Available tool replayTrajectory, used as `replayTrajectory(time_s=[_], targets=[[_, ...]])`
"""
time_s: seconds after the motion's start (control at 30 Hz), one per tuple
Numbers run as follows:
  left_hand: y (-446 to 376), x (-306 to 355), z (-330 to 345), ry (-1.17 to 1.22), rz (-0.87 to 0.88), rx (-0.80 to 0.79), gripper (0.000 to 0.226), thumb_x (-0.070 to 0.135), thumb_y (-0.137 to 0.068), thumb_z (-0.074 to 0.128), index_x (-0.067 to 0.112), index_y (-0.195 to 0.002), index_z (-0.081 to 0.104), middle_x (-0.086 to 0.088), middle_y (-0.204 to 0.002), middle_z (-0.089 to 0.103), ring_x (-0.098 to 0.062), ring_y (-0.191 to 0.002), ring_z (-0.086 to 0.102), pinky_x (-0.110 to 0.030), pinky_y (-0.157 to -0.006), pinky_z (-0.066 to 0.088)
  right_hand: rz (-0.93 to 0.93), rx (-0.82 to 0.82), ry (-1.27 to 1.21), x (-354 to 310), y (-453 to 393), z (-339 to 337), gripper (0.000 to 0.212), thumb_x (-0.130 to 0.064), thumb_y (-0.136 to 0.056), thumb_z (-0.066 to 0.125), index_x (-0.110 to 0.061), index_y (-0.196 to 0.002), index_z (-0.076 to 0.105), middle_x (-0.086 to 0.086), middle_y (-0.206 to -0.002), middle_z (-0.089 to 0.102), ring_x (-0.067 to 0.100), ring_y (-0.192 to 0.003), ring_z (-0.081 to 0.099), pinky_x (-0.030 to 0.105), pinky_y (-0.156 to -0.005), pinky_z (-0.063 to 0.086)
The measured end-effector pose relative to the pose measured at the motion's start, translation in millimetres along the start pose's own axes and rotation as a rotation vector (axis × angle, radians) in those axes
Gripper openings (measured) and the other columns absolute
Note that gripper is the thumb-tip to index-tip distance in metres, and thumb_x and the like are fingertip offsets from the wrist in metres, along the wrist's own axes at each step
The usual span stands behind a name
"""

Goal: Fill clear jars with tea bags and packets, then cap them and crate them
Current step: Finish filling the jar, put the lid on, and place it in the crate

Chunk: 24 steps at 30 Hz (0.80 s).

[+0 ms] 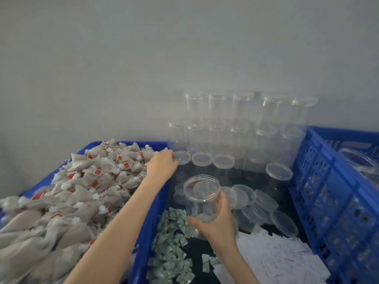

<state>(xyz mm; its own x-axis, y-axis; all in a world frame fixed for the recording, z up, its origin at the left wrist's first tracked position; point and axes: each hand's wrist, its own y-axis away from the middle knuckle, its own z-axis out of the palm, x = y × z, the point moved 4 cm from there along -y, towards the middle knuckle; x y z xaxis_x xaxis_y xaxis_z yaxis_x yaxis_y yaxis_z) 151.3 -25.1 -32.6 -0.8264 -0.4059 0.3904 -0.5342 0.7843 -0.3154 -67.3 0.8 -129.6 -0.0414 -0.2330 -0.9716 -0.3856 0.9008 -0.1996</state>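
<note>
At the far left, a blue bin (143, 232) is heaped with tea bags (67, 193): soft, pale mesh pouches, pinched to points, with red paper tags and strings that tangle. The left hand (162, 165) reaches across the back of that heap, right at the bin's far corner beside the capped jars. Its fingers curl downward, but whether its grip has hold of a bag cannot be told from here. A snagged string could drag extra bags out, or a bag could drop between bin and jar on the way across.

Next, on the dark table (196, 261), lies a loose scatter of small green packets (170, 238), flat and crinkled.

The right hand (217, 224) wraps round the lower wall of an open jar (202, 196), fingers and thumb curled on it, mouth tilted toward the left hand. The jar is thin, slick clear plastic, apparently empty; a one-handed grip that low could let it tip or slip once weight goes in.

Behind stand stacked capped jars (238, 124), light and easily knocked. Loose round lids (264, 203) and white paper slips (281, 257) lie nearby. At the right sits a latticed blue crate (328, 191).
</note>
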Motion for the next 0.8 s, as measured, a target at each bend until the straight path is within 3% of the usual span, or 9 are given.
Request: replayTrajectory(time_s=[0.07,0.13,0.23,0.3,0.4,0.57,0.67,0.8], targets=[[0,-41,-6,-0.086,-0.142,0.04,0.021,0.021,-0.096,0.046,0.01,-0.106,0.061,-0.012,-0.103,0.067,-0.025,-0.084,0.063,-0.035,-0.069,0.048,-0.021,-0.061,-0.014,-4,1,16,0.098,-0.056,-0.039,0.087,-0.055,-0.122,0.035,-0.032,-0.125,0.05,-0.023,-0.111,0.047,0.004,-0.086,0.039],[4,-78,1,-0.19,-0.235,-0.046,0.022,0.013,-0.095,0.048,0.008,-0.114,0.057,-0.013,-0.109,0.065,-0.028,-0.096,0.063,-0.036,-0.076,0.05,-0.038,-0.104,-0.003,-8,4,29,0.096,-0.054,-0.041,0.087,-0.054,-0.122,0.036,-0.032,-0.126,0.051,-0.024,-0.114,0.045,0.004,-0.087,0.038],[15,-107,28,-0.26,-0.192,-0.222,0.03,0.018,-0.091,0.054,0.013,-0.121,0.056,-0.011,-0.121,0.06,-0.028,-0.108,0.058,-0.038,-0.089,0.05,-0.067,-0.138,0.012,-11,7,41,0.09,-0.048,-0.045,0.088,-0.054,-0.121,0.038,-0.033,-0.124,0.051,-0.026,-0.112,0.045,0.0,-0.084,0.039],[20,-116,42,-0.329,-0.139,-0.242,0.031,0.026,-0.091,0.057,0.017,-0.12,0.059,-0.008,-0.124,0.057,-0.026,-0.111,0.057,-0.037,-0.089,0.049,-0.07,-0.156,0.015,-10,7,46,0.089,-0.038,-0.051,0.092,-0.054,-0.119,0.039,-0.034,-0.123,0.05,-0.03,-0.11,0.043,-0.006,-0.081,0.036],[24,-120,47,-0.412,-0.059,-0.166,0.029,0.032,-0.086,0.063,0.018,-0.112,0.063,-0.004,-0.119,0.057,-0.025,-0.11,0.056,-0.036,-0.086,0.048,-0.065,-0.181,0.039,-7,7,50,0.088,-0.034,-0.054,0.093,-0.056,-0.118,0.037,-0.036,-0.122,0.047,-0.033,-0.108,0.04,-0.007,-0.079,0.035],[25,-120,34,-0.48,0.0,-0.015,0.025,0.029,-0.093,0.051,0.02,-0.104,0.071,0.0,-0.111,0.065,-0.022,-0.11,0.054,-0.034,-0.092,0.04,-0.069,-0.192,0.079,-5,9,52,0.089,-0.035,-0.055,0.094,-0.058,-0.117,0.035,-0.04,-0.12,0.045,-0.032,-0.108,0.04,-0.004,-0.081,0.036],[30,-121,16,-0.32,-0.085,0.055,0.025,0.025,-0.095,0.048,0.019,-0.097,0.073,-0.004,-0.099,0.07,-0.024,-0.094,0.063,-0.032,-0.077,0.045,-0.069,-0.198,0.075,-4,9,53,0.089,-0.031,-0.057,0.095,-0.057,-0.118,0.035,-0.039,-0.121,0.046,-0.028,-0.11,0.043,0.0,-0.084,0.037],[35,-120,-10,-0.235,-0.104,0.13,0.028,0.022,-0.099,0.045,0.02,-0.112,0.07,-0.005,-0.099,0.07,-0.025,-0.086,0.066,-0.032,-0.068,0.05,-0.06,-0.222,0.076,-4,12,57,0.091,-0.033,-0.057,0.094,-0.058,-0.12,0.034,-0.036,-0.125,0.047,-0.017,-0.117,0.046,0.011,-0.095,0.037]])
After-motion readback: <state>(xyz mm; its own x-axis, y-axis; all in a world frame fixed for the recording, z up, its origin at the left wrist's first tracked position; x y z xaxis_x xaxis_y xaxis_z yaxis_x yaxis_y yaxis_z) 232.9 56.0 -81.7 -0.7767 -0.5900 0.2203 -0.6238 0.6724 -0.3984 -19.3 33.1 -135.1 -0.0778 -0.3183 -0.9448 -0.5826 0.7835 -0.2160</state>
